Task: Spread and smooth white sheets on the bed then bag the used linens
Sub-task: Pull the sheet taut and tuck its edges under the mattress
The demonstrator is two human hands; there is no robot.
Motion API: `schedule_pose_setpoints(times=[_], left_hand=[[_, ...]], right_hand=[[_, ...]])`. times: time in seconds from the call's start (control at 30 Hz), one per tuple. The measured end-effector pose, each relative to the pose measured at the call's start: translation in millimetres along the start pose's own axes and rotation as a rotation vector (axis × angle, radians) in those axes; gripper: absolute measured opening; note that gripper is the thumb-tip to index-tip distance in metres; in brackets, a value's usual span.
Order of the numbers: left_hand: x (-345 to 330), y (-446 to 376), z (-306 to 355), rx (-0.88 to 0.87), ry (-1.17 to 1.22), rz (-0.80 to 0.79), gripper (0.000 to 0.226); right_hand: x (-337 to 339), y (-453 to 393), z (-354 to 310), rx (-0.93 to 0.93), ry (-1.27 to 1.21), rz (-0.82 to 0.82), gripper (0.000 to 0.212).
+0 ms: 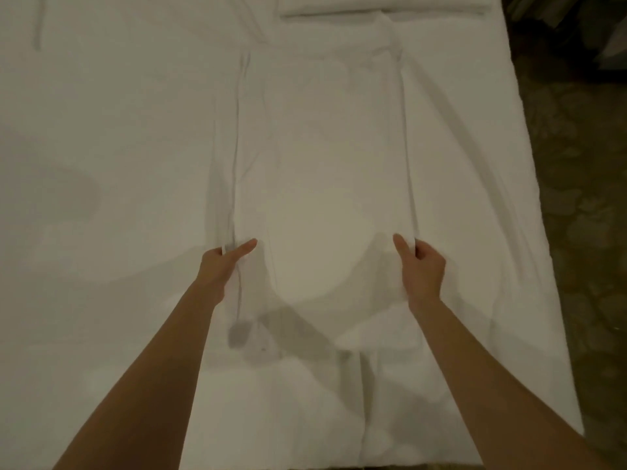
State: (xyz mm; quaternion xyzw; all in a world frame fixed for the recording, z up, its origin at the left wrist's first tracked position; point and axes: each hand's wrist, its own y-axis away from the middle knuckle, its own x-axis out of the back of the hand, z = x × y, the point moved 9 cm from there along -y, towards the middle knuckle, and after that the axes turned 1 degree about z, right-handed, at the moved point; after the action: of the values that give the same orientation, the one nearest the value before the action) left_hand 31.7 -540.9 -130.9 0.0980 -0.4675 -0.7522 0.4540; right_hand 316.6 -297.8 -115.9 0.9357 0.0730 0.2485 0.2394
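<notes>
Both forearms extended forward, bare. Left hand (217, 266): thumb out straight, fingers curled under, pinching cloth. Right hand (422, 269): same, thumb up, fingers curled beneath.

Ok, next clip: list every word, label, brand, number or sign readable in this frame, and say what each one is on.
None: no readable text anywhere in the head view.
Folded white cotton sheet, gripped at its sides by the left hand and right hand: plain, no tag or print visible.
White bed cover beneath it: plain.
Folded white linen at the far edge: plain.
Dark patterned carpet: a dim pattern only, no lettering.
</notes>
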Motion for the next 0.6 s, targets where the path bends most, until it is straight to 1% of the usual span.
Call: schedule_pose_setpoints(times=[0.03,0.1,0.23,0.27,0.37,0.4,0.5,0.6], left_hand=[[-2.4,-8.1,9.7,-0.011,-0.003,0.001,0.038],[-9.7,-23.0,31.9,-0.036,0.008,-0.01,0.036],[-21.1,-58.5,80.9,-0.088,0.014,-0.007,0.029],[-23.9,-67.4,94.5,-0.109,0.008,-0.001,0.028],[-33.6,-93.4,135.3,-0.161,-0.008,0.004,0.035],[-36.7,-101.3,148.7,-0.18,-0.011,0.006,0.038],[-47.3,-123.0,184.9,-0.206,-0.02,0.016,0.046],[-62.9,-139.3,215.3,-0.228,0.002,-0.009,0.042]], right_hand=[[-8.4,-14.7,-11.3,0.017,0.003,-0.005,0.037],[-22.8,-42.4,-32.9,0.037,0.004,-0.013,0.037],[-49.5,-92.5,-76.5,0.078,0.011,-0.047,0.022],[-55.4,-105.6,-86.8,0.087,0.018,-0.047,0.024],[-74.0,-144.1,-119.0,0.087,0.001,-0.068,0.049],[-81.6,-155.8,-129.6,0.086,-0.01,-0.091,0.053],[-101.4,-185.4,-158.4,0.1,0.031,-0.129,0.052],[-118.2,-210.2,-180.6,0.108,0.025,-0.13,0.044]])
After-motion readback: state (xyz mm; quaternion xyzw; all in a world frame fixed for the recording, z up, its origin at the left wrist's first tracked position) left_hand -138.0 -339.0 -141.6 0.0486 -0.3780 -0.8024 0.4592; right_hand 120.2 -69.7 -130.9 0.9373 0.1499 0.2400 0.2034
